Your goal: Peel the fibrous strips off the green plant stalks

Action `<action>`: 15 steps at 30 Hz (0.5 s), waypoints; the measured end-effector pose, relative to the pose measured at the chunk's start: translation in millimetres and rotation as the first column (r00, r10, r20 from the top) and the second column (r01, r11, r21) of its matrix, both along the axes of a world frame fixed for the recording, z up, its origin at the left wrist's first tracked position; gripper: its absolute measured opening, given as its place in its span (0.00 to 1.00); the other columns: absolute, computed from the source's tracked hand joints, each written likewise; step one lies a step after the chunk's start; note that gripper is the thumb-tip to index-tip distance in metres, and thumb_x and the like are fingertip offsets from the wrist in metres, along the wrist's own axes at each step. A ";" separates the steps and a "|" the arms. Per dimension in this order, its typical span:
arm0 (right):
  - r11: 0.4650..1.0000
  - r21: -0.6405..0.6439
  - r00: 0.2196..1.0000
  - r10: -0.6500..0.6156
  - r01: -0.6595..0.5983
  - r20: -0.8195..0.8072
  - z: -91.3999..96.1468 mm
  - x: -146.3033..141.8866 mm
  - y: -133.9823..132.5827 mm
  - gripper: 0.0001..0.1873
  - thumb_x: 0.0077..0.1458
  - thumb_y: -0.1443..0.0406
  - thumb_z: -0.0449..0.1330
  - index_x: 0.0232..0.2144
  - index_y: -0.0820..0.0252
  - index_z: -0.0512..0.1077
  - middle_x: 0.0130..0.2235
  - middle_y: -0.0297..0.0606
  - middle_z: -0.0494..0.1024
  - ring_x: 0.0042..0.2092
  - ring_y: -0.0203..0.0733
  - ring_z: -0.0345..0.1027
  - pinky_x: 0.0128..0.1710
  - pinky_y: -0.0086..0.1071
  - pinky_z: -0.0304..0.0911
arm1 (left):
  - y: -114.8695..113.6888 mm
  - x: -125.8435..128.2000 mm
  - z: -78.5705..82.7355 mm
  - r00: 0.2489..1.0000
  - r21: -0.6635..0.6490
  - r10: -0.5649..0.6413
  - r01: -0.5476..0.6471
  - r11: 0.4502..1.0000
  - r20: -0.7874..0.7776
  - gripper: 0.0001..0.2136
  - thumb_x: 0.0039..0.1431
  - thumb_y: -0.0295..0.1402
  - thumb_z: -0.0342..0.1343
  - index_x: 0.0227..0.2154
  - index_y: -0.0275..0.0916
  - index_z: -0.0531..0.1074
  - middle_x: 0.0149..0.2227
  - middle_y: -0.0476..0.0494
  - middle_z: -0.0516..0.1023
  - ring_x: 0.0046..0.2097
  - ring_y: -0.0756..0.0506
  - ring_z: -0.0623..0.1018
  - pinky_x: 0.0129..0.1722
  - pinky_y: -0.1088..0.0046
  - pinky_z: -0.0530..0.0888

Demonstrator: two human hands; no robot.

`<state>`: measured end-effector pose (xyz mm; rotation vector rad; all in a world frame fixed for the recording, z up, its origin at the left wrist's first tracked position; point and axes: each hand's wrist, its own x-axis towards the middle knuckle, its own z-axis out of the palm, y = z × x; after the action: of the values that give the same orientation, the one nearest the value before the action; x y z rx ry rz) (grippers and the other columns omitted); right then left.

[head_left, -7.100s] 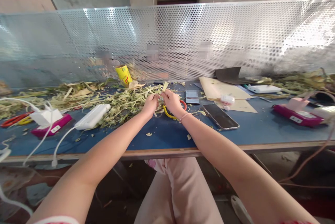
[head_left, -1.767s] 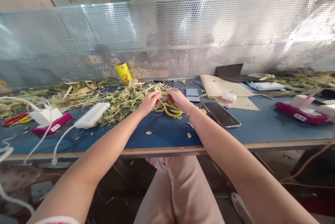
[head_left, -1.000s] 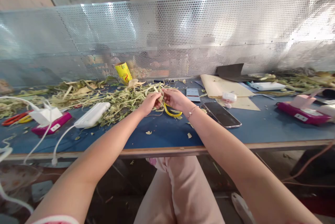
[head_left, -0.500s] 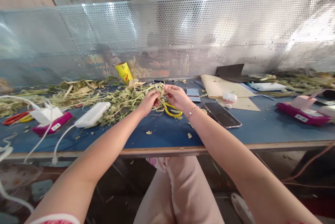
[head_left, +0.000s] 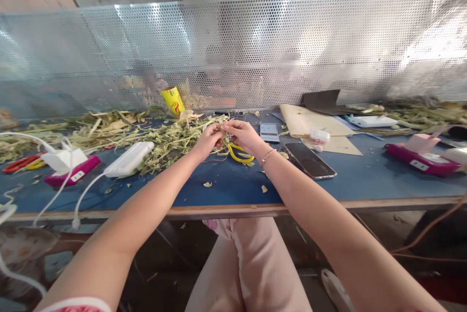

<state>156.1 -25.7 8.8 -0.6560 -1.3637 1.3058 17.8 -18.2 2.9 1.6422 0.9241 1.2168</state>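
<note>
My left hand (head_left: 208,142) is closed, its fingertips pinching a bit of pale green plant. My right hand (head_left: 243,134), with a bracelet at the wrist, pinches the same small piece, and the fingertips of both hands meet. Most of the piece is hidden by the fingers. Directly behind and to the left spreads a heap of wilted green plant stems and leaves (head_left: 170,138). Under my right hand lie scissors with yellow handles (head_left: 242,158); their blades are hidden.
A white power bank (head_left: 130,159) and a purple power strip (head_left: 73,171) lie left. To the right are a phone (head_left: 310,160), a small card box (head_left: 269,132), brown paper (head_left: 314,122) and another purple strip (head_left: 423,159). A yellow tube (head_left: 172,101) stands before the perforated metal screen (head_left: 248,49).
My right fingertips have come down and in against the left ones. The leafy piece that showed between the hands is now mostly covered. Everything else stays put.
</note>
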 end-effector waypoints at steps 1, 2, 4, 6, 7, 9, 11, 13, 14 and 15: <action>1.000 -0.001 1.000 -0.002 0.002 0.011 -0.4 -0.1 0.2 0.12 0.40 0.60 0.64 0.29 0.62 0.73 0.26 0.30 0.71 0.24 0.25 0.55 0.23 0.23 0.50 | -0.1 -0.1 0.1 1.000 0.004 0.005 -0.005 1.000 -0.010 0.09 0.48 0.33 0.53 0.33 0.37 0.66 0.19 0.55 0.62 0.18 0.56 0.63 0.18 0.79 0.61; 1.000 -0.005 1.000 0.001 -0.001 0.016 -0.7 -0.3 0.5 0.13 0.40 0.60 0.64 0.29 0.62 0.72 0.26 0.30 0.70 0.24 0.25 0.55 0.23 0.23 0.50 | -0.1 -0.2 0.3 1.000 0.010 0.010 -0.010 1.000 -0.017 0.08 0.47 0.32 0.53 0.31 0.37 0.65 0.19 0.55 0.61 0.18 0.56 0.63 0.18 0.79 0.61; 1.000 -0.023 1.000 0.005 -0.005 -0.002 -1.2 -1.1 1.1 0.14 0.38 0.61 0.65 0.29 0.62 0.70 0.24 0.28 0.68 0.24 0.25 0.56 0.23 0.23 0.52 | -0.2 -0.2 0.7 1.000 0.026 0.012 -0.011 1.000 -0.025 0.06 0.46 0.31 0.53 0.28 0.38 0.63 0.18 0.56 0.61 0.18 0.56 0.63 0.18 0.79 0.61; 0.999 -0.051 0.999 -0.008 0.005 -0.043 -1.4 -2.1 1.7 0.16 0.35 0.63 0.67 0.28 0.61 0.67 0.23 0.25 0.66 0.24 0.25 0.58 0.24 0.23 0.53 | -0.7 -0.2 1.3 1.000 0.041 0.004 -0.003 0.999 -0.029 0.06 0.46 0.31 0.54 0.24 0.38 0.60 0.17 0.56 0.60 0.18 0.56 0.63 0.18 0.79 0.61; 0.998 -0.067 0.998 -0.014 0.010 -0.057 -1.4 -2.4 2.0 0.17 0.34 0.63 0.67 0.28 0.60 0.65 0.22 0.24 0.65 0.24 0.25 0.58 0.25 0.23 0.54 | -1.1 -0.2 1.8 1.000 0.046 -0.001 0.003 0.999 -0.031 0.07 0.45 0.31 0.54 0.23 0.38 0.59 0.17 0.57 0.60 0.17 0.56 0.63 0.18 0.79 0.60; 0.996 -0.090 0.999 -0.006 0.001 -0.050 -1.2 -2.3 2.4 0.19 0.33 0.63 0.68 0.27 0.60 0.63 0.22 0.24 0.65 0.24 0.26 0.59 0.25 0.23 0.55 | -2.1 -0.4 2.9 1.000 0.048 -0.009 0.011 0.999 -0.029 0.08 0.45 0.31 0.54 0.22 0.38 0.59 0.16 0.57 0.59 0.17 0.56 0.62 0.18 0.80 0.60; 0.996 -0.087 1.000 0.018 -0.019 -0.009 -1.0 -1.4 2.7 0.19 0.33 0.62 0.68 0.27 0.61 0.64 0.22 0.26 0.67 0.25 0.26 0.59 0.25 0.24 0.55 | -3.1 -0.9 3.9 1.000 0.048 -0.018 0.019 0.999 -0.015 0.08 0.44 0.31 0.55 0.22 0.38 0.59 0.16 0.57 0.59 0.17 0.56 0.62 0.18 0.79 0.60; 0.998 -0.059 0.999 0.029 -0.028 0.026 -1.1 -0.3 3.0 0.18 0.33 0.60 0.68 0.25 0.61 0.65 0.23 0.27 0.67 0.24 0.25 0.58 0.25 0.24 0.55 | -3.7 -1.6 4.5 0.999 0.046 -0.032 0.032 0.998 0.006 0.08 0.42 0.29 0.54 0.22 0.38 0.59 0.16 0.58 0.59 0.16 0.56 0.62 0.18 0.79 0.59; 0.999 -0.044 0.999 0.028 -0.026 0.034 -1.4 0.0 3.2 0.18 0.33 0.60 0.68 0.25 0.61 0.66 0.23 0.27 0.67 0.24 0.25 0.58 0.25 0.24 0.55 | -3.8 -1.9 4.5 0.999 0.044 -0.040 0.039 0.998 0.018 0.07 0.42 0.29 0.54 0.22 0.38 0.59 0.16 0.58 0.59 0.16 0.56 0.62 0.18 0.79 0.59; 0.999 -0.030 0.999 0.025 -0.024 0.038 -1.7 0.2 3.4 0.18 0.33 0.59 0.68 0.24 0.61 0.66 0.22 0.27 0.67 0.24 0.25 0.57 0.25 0.24 0.54 | -3.8 -2.2 4.5 0.998 0.039 -0.049 0.048 0.998 0.028 0.07 0.42 0.28 0.53 0.22 0.38 0.59 0.16 0.58 0.59 0.16 0.56 0.62 0.18 0.79 0.59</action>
<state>156.3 -22.3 7.1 -0.6898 -1.3893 1.3415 15.6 -22.0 7.5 1.6637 0.8431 1.2287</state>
